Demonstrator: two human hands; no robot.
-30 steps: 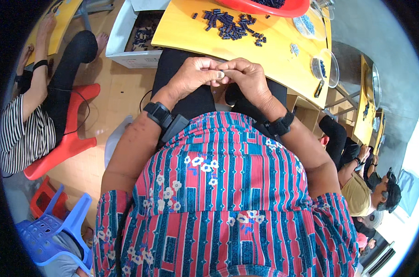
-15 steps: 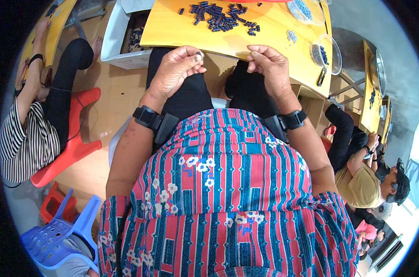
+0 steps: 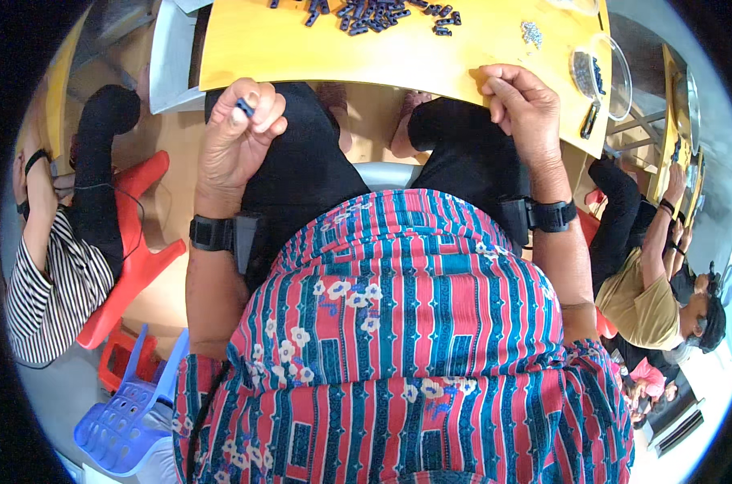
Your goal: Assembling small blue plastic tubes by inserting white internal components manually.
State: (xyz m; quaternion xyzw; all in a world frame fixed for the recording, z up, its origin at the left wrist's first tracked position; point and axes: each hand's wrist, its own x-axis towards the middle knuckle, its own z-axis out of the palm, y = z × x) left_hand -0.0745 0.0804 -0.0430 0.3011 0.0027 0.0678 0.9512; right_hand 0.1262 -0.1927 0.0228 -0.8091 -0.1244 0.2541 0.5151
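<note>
My left hand (image 3: 241, 133) is raised in front of the table edge, pinching a small dark blue plastic piece (image 3: 245, 106) between thumb and fingers. Over the front edge of the yellow table (image 3: 414, 60), my right hand (image 3: 521, 101) has thumb and forefinger pressed together; whatever sits between them, if anything, is too small to make out. Between and beyond my hands lies a loose pile of similar dark pieces (image 3: 370, 16). A little heap of small silvery parts (image 3: 531, 34) lies just past my right hand.
A clear round tub (image 3: 620, 81) holding dark parts stands at the table's right, with a black slim object (image 3: 590, 119) close by. A grey-white box (image 3: 172, 56) is left of the table. People sit on both sides; red (image 3: 128, 258) and blue (image 3: 124, 419) plastic chairs stand left.
My hands have spread apart: the left went leftward with the dark piece, now more visible, and the right went rightward over the table edge. The view has shifted slightly.
</note>
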